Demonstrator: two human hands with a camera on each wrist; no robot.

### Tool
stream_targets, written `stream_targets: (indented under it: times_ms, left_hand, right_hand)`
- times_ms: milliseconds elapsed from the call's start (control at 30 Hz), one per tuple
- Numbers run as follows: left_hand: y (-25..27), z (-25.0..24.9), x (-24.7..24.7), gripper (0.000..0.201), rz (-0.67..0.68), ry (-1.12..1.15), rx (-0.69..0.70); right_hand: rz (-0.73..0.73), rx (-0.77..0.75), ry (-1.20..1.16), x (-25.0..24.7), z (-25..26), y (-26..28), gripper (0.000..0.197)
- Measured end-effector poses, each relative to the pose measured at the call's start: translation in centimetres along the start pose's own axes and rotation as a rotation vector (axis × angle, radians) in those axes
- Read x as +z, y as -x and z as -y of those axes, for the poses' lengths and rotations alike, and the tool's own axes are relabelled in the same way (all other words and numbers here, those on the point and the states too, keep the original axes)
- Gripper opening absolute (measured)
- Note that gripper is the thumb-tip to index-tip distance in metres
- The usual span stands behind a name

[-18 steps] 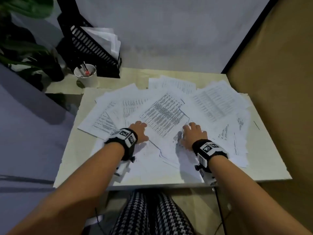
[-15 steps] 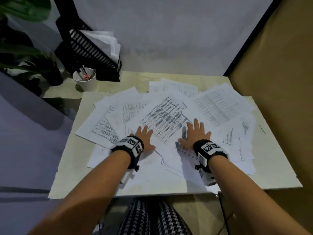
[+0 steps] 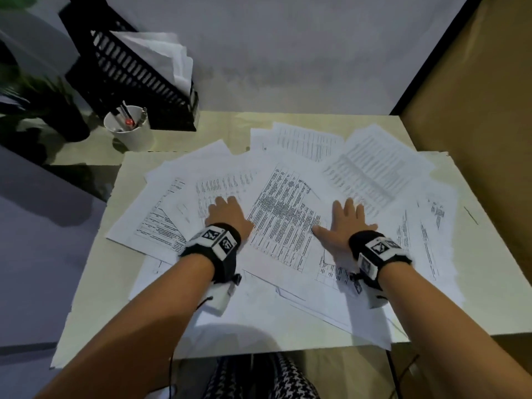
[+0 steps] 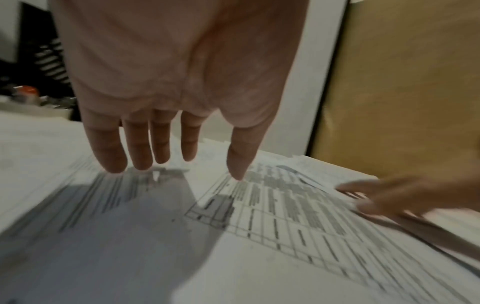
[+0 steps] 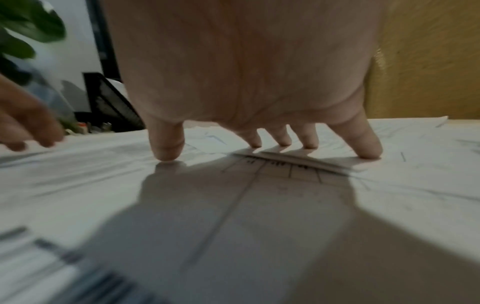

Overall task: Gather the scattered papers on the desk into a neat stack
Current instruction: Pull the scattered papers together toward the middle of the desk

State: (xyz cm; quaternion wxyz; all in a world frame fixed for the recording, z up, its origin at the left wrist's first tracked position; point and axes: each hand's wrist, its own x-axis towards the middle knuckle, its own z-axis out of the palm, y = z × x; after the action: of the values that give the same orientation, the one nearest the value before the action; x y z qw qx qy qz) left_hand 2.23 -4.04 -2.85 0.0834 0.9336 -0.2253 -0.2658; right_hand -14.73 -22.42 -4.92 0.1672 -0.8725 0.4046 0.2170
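Several printed white papers (image 3: 285, 220) lie fanned out and overlapping across the pale desk (image 3: 95, 286). My left hand (image 3: 227, 216) lies flat, palm down, on the sheets left of the densely printed middle sheet (image 4: 285, 207). In the left wrist view its fingers (image 4: 109, 148) are straight and reach down to the paper. My right hand (image 3: 347, 223) is spread flat on the sheets to the right of that middle sheet. Its fingertips (image 5: 167, 152) press on the paper beside a raised sheet edge (image 5: 291, 159). Neither hand holds anything.
A black file rack (image 3: 129, 73) with papers stands at the back left, with a white cup of pens (image 3: 129, 129) in front of it. A plant (image 3: 34, 90) is at the far left. A brown board wall (image 3: 478, 116) borders the right side. A white backdrop closes the back.
Both hands have slid forward and apart over the papers, and their fingers have spread flat. The view has moved closer to the desk.
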Motion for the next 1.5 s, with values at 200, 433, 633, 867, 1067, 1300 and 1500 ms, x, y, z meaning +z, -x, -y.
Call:
stream_targets:
  times_ms: [200, 433, 633, 867, 1067, 1300, 1500]
  left_hand:
    - [-1.7, -0.3, 0.8, 0.097, 0.041, 0.141, -0.143]
    - [-1.5, -0.9, 2.2, 0.039, 0.046, 0.45, -0.142]
    - [-1.2, -0.8, 2.9, 0.012, 0.075, 0.547, -0.128]
    - [-1.0, -0.7, 2.4, 0.014, -0.054, 0.568, -0.17]
    - [-0.1, -1.3, 3.2, 0.01, -0.003, 0.61, -0.207]
    - [0.2, -1.7, 3.2, 0.025, 0.011, 0.629, -0.209]
    - [1.4, -1.7, 1.6, 0.016, 0.118, 0.786, -0.216]
  right_hand:
    - [-0.108, -0.088, -0.025, -0.6, -0.1, 2.5, 0.055]
    - [-0.224, 0.696, -0.492, -2.9, -4.2, -1.7, 0.121]
    - [-0.12, 0.644, -0.654, -3.0, -4.7, -4.1, 0.108]
    - [-0.128, 0.646, -0.456, -5.0, -8.6, -2.5, 0.042]
    - [-0.12, 0.738, -0.395, -3.8, -10.4, -1.2, 0.118]
    - [-0.274, 0.487, -0.452, -5.0, -8.8, -1.0, 0.033]
    - [-0.665, 0.254, -0.335, -12.3, -5.1, 1.3, 0.021]
